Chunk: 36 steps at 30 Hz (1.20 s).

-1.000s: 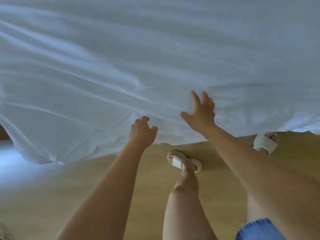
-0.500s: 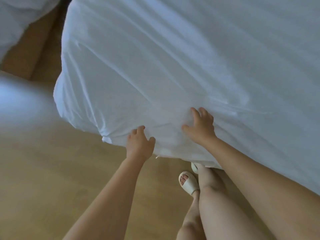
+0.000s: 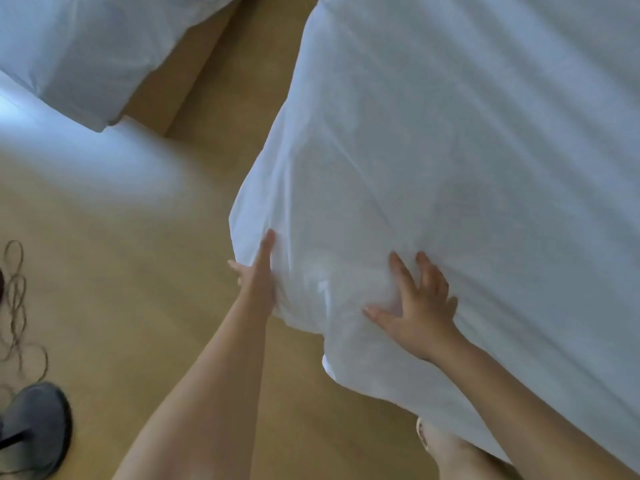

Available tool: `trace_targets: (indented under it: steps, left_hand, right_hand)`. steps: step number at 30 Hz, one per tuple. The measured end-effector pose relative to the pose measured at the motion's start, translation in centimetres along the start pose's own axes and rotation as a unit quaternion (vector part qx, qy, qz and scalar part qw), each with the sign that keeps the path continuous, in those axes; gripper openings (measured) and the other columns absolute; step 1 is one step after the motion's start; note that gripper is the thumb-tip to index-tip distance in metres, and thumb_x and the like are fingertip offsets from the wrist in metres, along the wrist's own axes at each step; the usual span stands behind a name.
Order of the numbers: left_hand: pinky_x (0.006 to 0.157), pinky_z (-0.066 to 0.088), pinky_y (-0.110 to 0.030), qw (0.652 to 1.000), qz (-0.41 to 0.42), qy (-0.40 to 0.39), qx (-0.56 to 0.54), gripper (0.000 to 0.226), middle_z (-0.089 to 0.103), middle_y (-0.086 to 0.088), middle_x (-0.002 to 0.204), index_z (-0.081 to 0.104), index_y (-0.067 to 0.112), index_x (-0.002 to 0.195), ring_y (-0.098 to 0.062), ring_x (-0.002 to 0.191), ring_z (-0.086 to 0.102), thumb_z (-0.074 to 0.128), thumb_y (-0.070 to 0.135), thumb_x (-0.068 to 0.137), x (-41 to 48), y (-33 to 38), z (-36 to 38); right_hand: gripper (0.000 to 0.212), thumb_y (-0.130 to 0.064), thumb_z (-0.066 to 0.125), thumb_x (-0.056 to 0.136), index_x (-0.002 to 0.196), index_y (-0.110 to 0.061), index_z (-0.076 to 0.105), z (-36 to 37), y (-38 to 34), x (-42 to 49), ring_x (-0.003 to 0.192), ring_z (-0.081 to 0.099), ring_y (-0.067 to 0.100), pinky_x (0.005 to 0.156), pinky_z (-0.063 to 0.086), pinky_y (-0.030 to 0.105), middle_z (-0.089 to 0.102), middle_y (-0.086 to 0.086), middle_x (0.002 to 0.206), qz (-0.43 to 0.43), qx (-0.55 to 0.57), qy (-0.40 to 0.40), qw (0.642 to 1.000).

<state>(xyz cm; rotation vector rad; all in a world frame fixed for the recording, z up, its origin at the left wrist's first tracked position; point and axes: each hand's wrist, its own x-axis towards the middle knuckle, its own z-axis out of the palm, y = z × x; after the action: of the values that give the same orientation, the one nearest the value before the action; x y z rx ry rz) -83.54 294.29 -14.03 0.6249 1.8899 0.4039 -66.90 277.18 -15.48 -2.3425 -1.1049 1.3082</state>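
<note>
1. Bedsheet [image 3: 450, 150], white and creased, covers a bed that fills the right of the head view. Its corner [image 3: 249, 220] hangs over a wooden floor [image 3: 138, 306].
2. The left grip [image 3: 258, 278], a bare hand, lies edge-on against that corner with straight fingers and holds nothing.
3. The right grip [image 3: 420, 310] rests flat on the sheet just beside it, with fingers spread and nothing clasped.
4. To do this well, I judge the right palm should pin the cloth while the left sweeps slack down and under the corner, pulling creases outward.
5. Half a second ago the left fingers were curled into the cloth and the right fingers were bent. Now both are flattened.
6. A second bed [image 3: 69, 46] now shows more fully, and a grey shoe [image 3: 34, 427] and looped cable [image 3: 14, 299] have entered the view.
</note>
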Motion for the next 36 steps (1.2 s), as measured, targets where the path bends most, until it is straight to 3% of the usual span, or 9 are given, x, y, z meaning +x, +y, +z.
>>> trace_targets:
  steps: [2, 5, 8, 11, 13, 16, 20, 29, 36]
  left_hand:
    - [0.098, 0.045, -0.052, 0.997, -0.04, -0.06, -0.01, 0.116, 0.045, 0.005, 0.136, 0.015, 0.025, 0.149, -0.026, 0.12, 0.052, 0.078, 0.062, 0.058, 1.1, 0.9, -0.4]
    - [0.07, 0.057, -0.033, 0.992, -0.034, -0.122, -0.012, 0.064, 0.072, -0.002, 0.102, 0.059, 0.013, 0.123, -0.021, 0.088, 0.07, 0.079, 0.035, 0.066, 0.6, 1.5, 0.1]
    - [0.065, 0.055, -0.033, 0.993, 0.059, -0.089, -0.054, 0.044, 0.073, -0.004, 0.09, 0.066, 0.011, 0.104, -0.025, 0.084, 0.07, 0.071, 0.013, 0.06, -2.1, 2.9, -1.2]
    - [0.07, 0.057, -0.042, 0.96, 0.234, -0.133, -0.079, 0.033, 0.073, -0.006, 0.096, 0.072, 0.015, 0.094, -0.028, 0.089, 0.07, 0.072, 0.009, 0.062, -4.0, 4.2, -9.6]
    - [0.072, 0.057, -0.045, 0.962, 0.246, -0.086, -0.079, 0.035, 0.073, -0.004, 0.1, 0.073, 0.02, 0.098, -0.027, 0.092, 0.07, 0.079, 0.014, 0.064, -3.1, 4.7, -16.7]
    - [0.077, 0.053, -0.043, 0.979, 0.196, 0.048, 0.04, 0.023, 0.07, -0.009, 0.094, 0.068, 0.015, 0.085, -0.024, 0.083, 0.065, 0.077, 0.018, 0.064, 1.8, 3.6, -19.6]
    - [0.079, 0.05, -0.043, 0.956, 0.102, -0.002, 0.273, 0.052, 0.061, -0.023, 0.112, 0.052, -0.005, 0.114, -0.034, 0.098, 0.061, 0.076, 0.026, 0.079, 10.3, 2.1, -14.2]
    - [0.097, 0.034, -0.031, 0.938, 0.179, -0.19, 0.228, 0.078, 0.035, -0.005, 0.148, 0.028, 0.014, 0.146, -0.025, 0.134, 0.038, 0.048, 0.06, 0.087, 21.7, 7.8, -6.8]
    - [0.082, 0.041, -0.033, 0.899, 0.165, -0.231, 0.335, 0.106, 0.052, 0.004, 0.12, 0.041, 0.021, 0.131, -0.019, 0.096, 0.051, 0.046, 0.09, 0.051, 22.6, 9.6, -1.6]
  right_hand:
    - [0.093, -0.078, 0.044, 0.071, 0.133, -0.057, -0.021, 0.6, -2.5, 1.0, 0.134, -0.023, 0.008, 0.112, 0.0, 0.057, -0.033, -0.02, 0.142, -0.035, -0.011, -0.037, 0.999]
    - [0.098, -0.077, 0.046, 0.07, 0.135, -0.054, -0.023, 1.4, -6.6, 2.0, 0.136, -0.023, 0.013, 0.114, 0.004, 0.056, -0.034, -0.017, 0.142, -0.054, -0.03, -0.062, 0.996]
    - [0.105, -0.078, 0.05, 0.068, 0.142, -0.048, -0.02, 1.4, -9.9, 2.4, 0.141, -0.017, 0.021, 0.114, 0.008, 0.055, -0.029, -0.002, 0.149, -0.047, -0.019, -0.034, 0.998]
    - [0.104, -0.095, 0.032, 0.052, 0.13, -0.061, -0.029, 1.7, -12.5, 0.7, 0.136, -0.022, 0.004, 0.114, -0.002, 0.048, -0.031, -0.018, 0.144, -0.104, 0.03, 0.003, 0.994]
    - [0.093, -0.097, 0.021, 0.054, 0.126, -0.066, -0.028, 3.4, -13.8, -0.5, 0.131, -0.029, -0.003, 0.111, -0.009, 0.049, -0.035, -0.027, 0.14, -0.134, 0.025, -0.014, 0.991]
    - [0.086, -0.083, 0.027, 0.075, 0.142, -0.051, -0.016, 6.7, -14.5, -0.2, 0.137, -0.032, 0.016, 0.109, -0.008, 0.061, -0.038, -0.011, 0.148, -0.082, -0.115, -0.122, 0.982]
    - [0.08, -0.063, 0.041, 0.089, 0.15, -0.036, -0.003, 9.4, -14.7, 2.4, 0.144, -0.018, 0.025, 0.113, 0.002, 0.059, -0.023, -0.004, 0.156, 0.047, -0.099, -0.14, 0.984]
    - [0.068, -0.036, 0.059, 0.089, 0.146, -0.02, 0.027, 9.7, -19.5, 5.7, 0.135, 0.018, 0.017, 0.111, 0.025, 0.037, 0.021, 0.004, 0.148, 0.022, 0.02, 0.104, 0.994]
    - [0.058, -0.03, 0.059, 0.089, 0.141, -0.022, 0.034, 9.0, -21.8, 6.7, 0.13, 0.028, 0.014, 0.099, 0.028, 0.021, 0.025, -0.002, 0.141, 0.088, 0.051, 0.12, 0.988]
